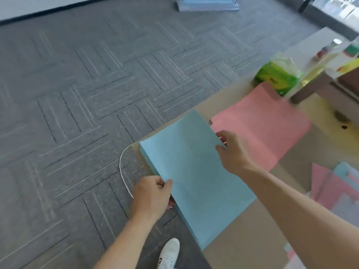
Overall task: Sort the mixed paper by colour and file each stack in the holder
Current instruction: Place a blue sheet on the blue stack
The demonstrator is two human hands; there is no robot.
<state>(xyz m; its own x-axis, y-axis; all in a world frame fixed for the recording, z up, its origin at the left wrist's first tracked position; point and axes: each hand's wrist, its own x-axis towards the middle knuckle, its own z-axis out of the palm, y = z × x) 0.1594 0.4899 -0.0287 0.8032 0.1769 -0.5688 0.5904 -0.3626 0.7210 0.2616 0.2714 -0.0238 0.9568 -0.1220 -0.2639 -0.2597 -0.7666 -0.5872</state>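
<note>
A thick stack of blue paper [194, 171] lies at the left corner of the tan table [252, 239], overhanging its edge. My left hand [153, 195] grips the stack's left edge, thumb on top. My right hand [231, 150] pinches its right edge. A stack of pink paper [262, 125] lies just beyond, to the right. Mixed pink and blue sheets [334, 185] lie spread at the table's right edge. A holder with blue paper in it [207, 4] stands on the floor far ahead.
A green tissue pack [277, 74] sits behind the pink stack, with bottles and clutter [340, 53] on a raised shelf to the right. A white wire [122, 167] loops off the table corner. Grey carpet [77, 94] fills the left. My white shoe [169, 253] is below.
</note>
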